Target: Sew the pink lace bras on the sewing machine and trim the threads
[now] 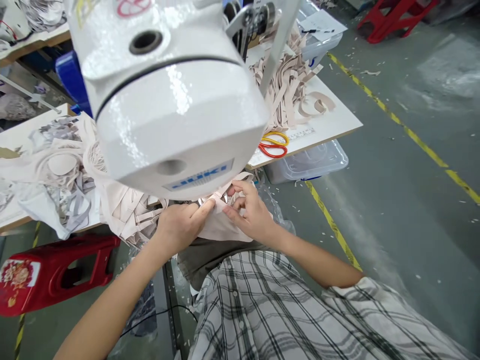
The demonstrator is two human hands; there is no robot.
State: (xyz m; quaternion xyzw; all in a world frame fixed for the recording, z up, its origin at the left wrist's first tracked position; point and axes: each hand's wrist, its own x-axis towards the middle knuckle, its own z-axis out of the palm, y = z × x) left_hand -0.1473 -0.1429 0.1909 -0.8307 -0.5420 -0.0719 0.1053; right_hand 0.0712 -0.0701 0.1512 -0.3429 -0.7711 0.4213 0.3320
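Pale pink cloth panel (225, 230) looks light, limp, best held where my left hand (180, 224) and right hand (255, 216) pinch its edge

Black-and-white plaid shirt (258, 305), red stool (56, 275), pale pink fabric (225, 227).

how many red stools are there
2: a red stool at the lower left and a second stool at the top right, partly cut off. Others may be hidden.

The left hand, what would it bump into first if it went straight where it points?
The left hand would first meet the pale cloth right at its fingertips, then probably the right hand, though the depth is hard to tell.
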